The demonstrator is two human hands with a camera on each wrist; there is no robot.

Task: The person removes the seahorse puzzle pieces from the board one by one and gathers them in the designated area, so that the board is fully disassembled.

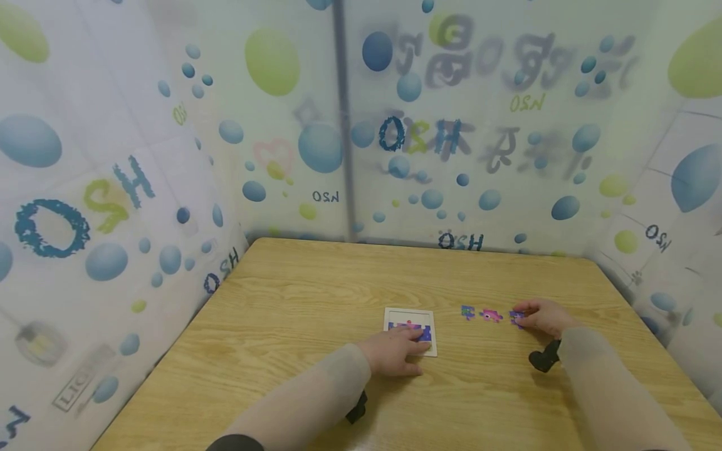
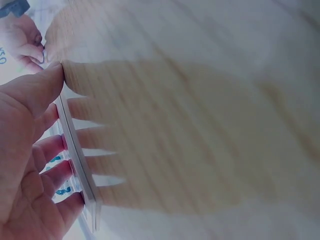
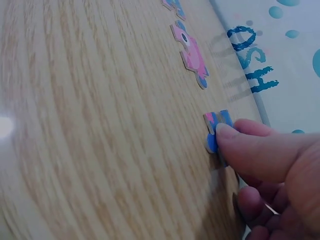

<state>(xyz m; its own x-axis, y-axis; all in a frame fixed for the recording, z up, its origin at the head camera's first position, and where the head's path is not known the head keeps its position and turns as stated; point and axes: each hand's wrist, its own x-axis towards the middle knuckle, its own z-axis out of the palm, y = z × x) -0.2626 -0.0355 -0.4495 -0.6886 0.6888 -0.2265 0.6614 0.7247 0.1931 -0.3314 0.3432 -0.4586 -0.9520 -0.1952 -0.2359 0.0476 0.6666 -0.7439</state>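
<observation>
Bubble-printed sheeting walls off a wooden worktop [image 1: 293,313]. On it, the right hand [image 1: 544,316] pinches a blue puzzle piece [image 3: 216,131] in thumb and fingers. Just beside lie a pink piece [image 1: 491,315] and another blue one [image 1: 467,311]. Further left, the left hand [image 1: 395,351] rests flat and relaxed on a white puzzle tray [image 1: 410,316], partly covering it.

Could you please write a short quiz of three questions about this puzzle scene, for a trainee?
1. True or false: the left hand rests on the puzzle tray.
2. Which hand touches a loose piece? A) left B) right C) neither
3. How many loose puzzle pieces lie on the wooden table outside the tray?

Key:
1. True.
2. B: the right hand pinches the blue puzzle piece.
3. Three; the pink puzzle piece lies in the middle.
</observation>
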